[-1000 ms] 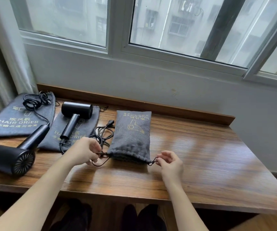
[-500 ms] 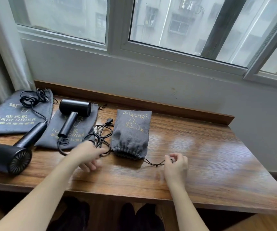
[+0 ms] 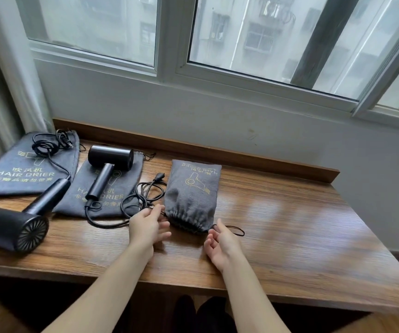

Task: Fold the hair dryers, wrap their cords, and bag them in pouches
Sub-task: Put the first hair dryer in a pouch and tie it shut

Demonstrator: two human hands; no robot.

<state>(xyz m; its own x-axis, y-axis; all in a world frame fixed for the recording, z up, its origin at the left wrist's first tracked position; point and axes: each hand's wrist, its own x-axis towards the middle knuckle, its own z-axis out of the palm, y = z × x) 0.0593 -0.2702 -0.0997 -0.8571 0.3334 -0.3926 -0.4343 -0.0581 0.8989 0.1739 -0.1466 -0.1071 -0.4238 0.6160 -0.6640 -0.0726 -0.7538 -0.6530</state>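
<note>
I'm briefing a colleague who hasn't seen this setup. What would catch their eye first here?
Probably the filled, cinched grey pouch mid-table, with the left hand and right hand open on either side of its gathered mouth. To the left lie two unfolded black hair dryers: a near one at the table's left edge and a farther one resting on a flat pouch.

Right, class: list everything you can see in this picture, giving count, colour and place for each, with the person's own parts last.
Filled pouch: one, grey, drawstring cinched, table centre.
Flat pouches: two, grey with gold print, left rear; second under a dryer.
Hair dryers: two, black; one on the middle pouch, one at left edge.
Cords: two, black, loose.
Table: one, brown wood.
Window: behind the table.
Left hand: open, beside the filled pouch.
Right hand: open, near the drawstring.
</note>
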